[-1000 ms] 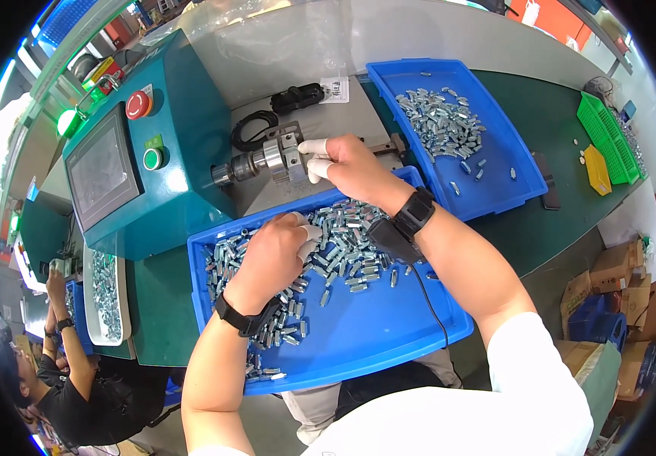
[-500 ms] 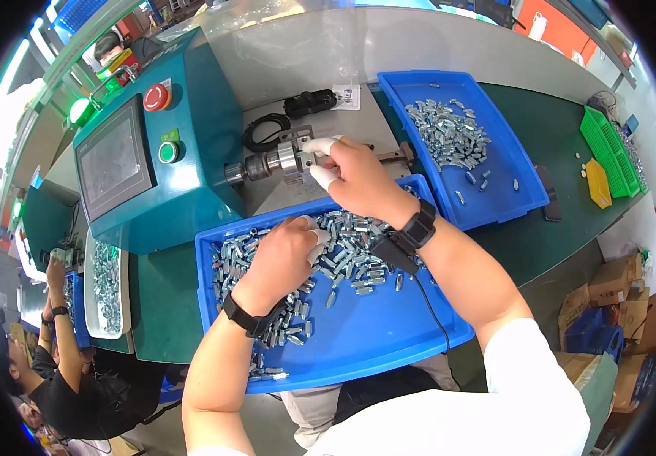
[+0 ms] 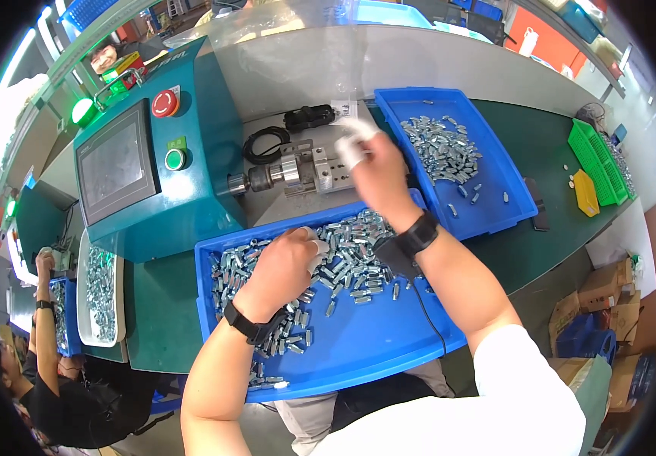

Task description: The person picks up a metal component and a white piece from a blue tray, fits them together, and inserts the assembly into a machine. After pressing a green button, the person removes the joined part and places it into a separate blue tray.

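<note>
My left hand [image 3: 286,262], its fingertips in white covers, is closed low over a pile of small shiny metal fittings [image 3: 354,251] in the near blue tray [image 3: 373,342]. Its curled fingers hide whatever may be between them. My right hand [image 3: 373,163] is lifted just right of a metal clamping fixture [image 3: 309,171] on the machine. The white-covered fingers of that hand are smeared by motion, so what they may hold cannot be seen. Nothing of my hands touches the fixture, whose chuck [image 3: 259,179] joins the teal machine [image 3: 191,137].
Another blue tray [image 3: 487,140] with more fittings stands beyond my right hand. A white tray [image 3: 119,304] of fittings lies left of the machine. Black cable [image 3: 263,144] coils behind the fixture. A green basket [image 3: 597,163] sits far right. At the left, another person's arm [image 3: 47,319] works.
My right hand has left the fixture, moving to the right and blurring. My left hand stays closed over the fittings, hardly shifted. The view has tilted slightly.
</note>
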Demonstrator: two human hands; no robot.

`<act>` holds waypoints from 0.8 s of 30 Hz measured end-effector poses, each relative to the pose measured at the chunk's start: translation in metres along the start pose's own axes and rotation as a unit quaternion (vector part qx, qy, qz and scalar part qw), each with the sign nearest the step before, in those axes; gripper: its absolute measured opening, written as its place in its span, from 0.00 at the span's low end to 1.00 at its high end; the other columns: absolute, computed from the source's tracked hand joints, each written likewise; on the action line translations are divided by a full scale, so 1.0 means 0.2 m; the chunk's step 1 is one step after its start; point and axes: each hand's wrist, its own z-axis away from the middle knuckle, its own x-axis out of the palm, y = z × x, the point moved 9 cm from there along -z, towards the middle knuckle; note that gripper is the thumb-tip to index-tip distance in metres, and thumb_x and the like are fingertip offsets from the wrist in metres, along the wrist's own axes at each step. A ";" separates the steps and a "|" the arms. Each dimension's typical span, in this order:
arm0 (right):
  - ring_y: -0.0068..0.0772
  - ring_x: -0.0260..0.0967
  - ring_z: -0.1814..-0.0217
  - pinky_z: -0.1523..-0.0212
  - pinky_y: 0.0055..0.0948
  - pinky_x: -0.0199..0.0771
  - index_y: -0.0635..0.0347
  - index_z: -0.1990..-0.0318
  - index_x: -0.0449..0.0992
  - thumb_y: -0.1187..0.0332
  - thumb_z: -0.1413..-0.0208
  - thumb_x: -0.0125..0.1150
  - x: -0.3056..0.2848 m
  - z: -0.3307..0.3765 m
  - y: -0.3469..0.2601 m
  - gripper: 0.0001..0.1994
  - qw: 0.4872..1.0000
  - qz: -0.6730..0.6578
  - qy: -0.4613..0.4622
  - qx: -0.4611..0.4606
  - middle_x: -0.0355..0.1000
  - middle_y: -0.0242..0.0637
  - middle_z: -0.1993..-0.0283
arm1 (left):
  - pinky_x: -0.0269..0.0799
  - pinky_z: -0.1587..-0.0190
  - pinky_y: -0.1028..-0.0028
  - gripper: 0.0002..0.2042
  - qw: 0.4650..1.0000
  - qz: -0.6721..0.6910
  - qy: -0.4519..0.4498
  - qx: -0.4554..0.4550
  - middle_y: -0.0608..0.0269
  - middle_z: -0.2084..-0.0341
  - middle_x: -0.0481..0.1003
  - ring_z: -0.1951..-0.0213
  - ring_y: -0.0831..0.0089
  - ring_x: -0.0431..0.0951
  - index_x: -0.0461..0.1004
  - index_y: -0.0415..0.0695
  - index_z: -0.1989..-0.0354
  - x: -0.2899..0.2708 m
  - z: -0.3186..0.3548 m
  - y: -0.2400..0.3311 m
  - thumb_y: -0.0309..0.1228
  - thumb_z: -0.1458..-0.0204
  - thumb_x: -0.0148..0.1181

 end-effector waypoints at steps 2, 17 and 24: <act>0.33 0.72 0.51 0.49 0.35 0.74 0.60 0.30 0.72 0.66 0.33 0.63 -0.10 -0.03 0.20 0.25 0.975 -0.166 0.054 0.138 0.73 0.41 0.45 | 0.79 0.49 0.58 0.13 1.000 0.004 0.005 0.005 0.52 0.56 0.81 0.53 0.49 0.81 0.85 0.42 0.55 0.00 0.00 0.00 0.18 0.50 0.66; 0.19 0.72 0.51 0.47 0.25 0.74 0.61 0.30 0.72 0.73 0.31 0.60 0.04 0.10 0.21 0.23 0.982 -0.126 -0.016 0.137 0.77 0.36 0.37 | 0.78 0.52 0.59 0.10 0.997 0.056 0.047 0.014 0.53 0.59 0.82 0.55 0.50 0.82 0.85 0.41 0.55 -0.02 0.03 -0.03 0.22 0.45 0.69; 0.18 0.72 0.55 0.51 0.24 0.74 0.60 0.33 0.76 0.71 0.31 0.62 0.05 0.09 0.19 0.20 0.984 -0.133 -0.014 0.116 0.79 0.33 0.44 | 0.79 0.55 0.62 0.11 0.987 0.094 0.128 -0.005 0.51 0.61 0.82 0.58 0.51 0.82 0.85 0.42 0.55 -0.16 -0.01 0.00 0.19 0.47 0.69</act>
